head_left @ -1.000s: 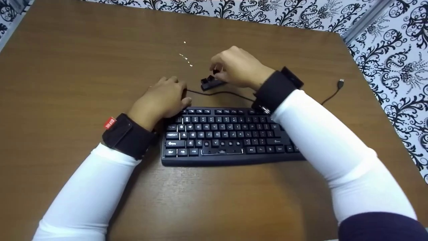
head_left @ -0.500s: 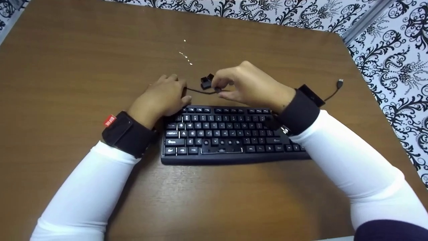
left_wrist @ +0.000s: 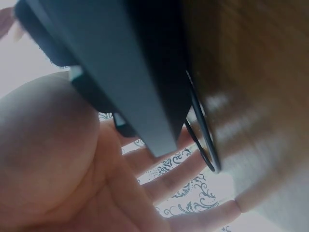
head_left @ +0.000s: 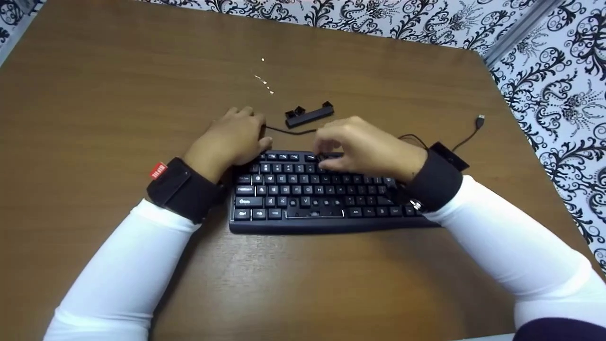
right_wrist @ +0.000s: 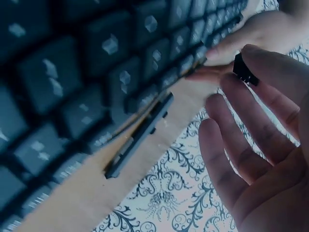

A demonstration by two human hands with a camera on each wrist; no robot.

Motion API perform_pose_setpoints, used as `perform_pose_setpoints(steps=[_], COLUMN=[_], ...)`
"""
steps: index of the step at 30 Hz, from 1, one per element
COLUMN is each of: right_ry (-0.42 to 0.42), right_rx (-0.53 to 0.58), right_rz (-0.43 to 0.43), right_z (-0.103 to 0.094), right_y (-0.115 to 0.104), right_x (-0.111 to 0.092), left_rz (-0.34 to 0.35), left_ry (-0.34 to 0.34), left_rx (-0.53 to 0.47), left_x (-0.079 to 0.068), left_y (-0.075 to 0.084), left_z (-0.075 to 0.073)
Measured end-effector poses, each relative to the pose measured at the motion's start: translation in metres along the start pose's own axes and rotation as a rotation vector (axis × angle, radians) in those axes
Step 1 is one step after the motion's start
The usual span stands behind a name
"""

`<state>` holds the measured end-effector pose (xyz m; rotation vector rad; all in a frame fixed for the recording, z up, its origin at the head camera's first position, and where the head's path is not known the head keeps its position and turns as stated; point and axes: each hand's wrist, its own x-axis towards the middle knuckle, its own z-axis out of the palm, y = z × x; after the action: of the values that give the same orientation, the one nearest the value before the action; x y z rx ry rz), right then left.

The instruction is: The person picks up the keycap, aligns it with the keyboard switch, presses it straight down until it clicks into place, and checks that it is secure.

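Head: R hand (head_left: pixel 369 149) has just come fr. the loose keycaps (head_left: pixel 299 111) nearer desk's (head_left: pixel 118 109) far edge to over kbd (head_left: pixel 307 190), roughly mid-desk, so work now looks to be on kbd itself, spacebar (head_left: pixel 311 116) still off; L hand (head_left: pixel 228 138) by kbd's far-left corner. L wrist: fingers straight, spread beside kbd. R wrist: thumb & fingertip pinch one blk keycap (right_wrist: pixel 244 71)
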<state>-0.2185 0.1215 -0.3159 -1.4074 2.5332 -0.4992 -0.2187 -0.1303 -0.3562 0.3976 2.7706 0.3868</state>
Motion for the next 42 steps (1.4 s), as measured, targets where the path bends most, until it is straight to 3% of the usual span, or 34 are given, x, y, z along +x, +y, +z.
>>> perform_pose_setpoints(steps=[8, 18, 42], right_ry=[-0.059, -0.043, -0.049], right_rx=[0.039, -0.059, -0.190], right_rz=[0.018, 0.018, 0.011], right_z=[0.016, 0.023, 0.018], right_y=[-0.006, -0.003, -0.005], right_x=[-0.015, -0.018, -0.027], left_rz=[-0.004, 0.004, 0.019], left_ry=[-0.015, -0.011, 0.024], left_rx=[-0.007, -0.004, 0.000], left_x=[-0.001, -0.002, -0.001], left_y=[0.000, -0.002, 0.000], left_z=[0.000, 0.002, 0.000])
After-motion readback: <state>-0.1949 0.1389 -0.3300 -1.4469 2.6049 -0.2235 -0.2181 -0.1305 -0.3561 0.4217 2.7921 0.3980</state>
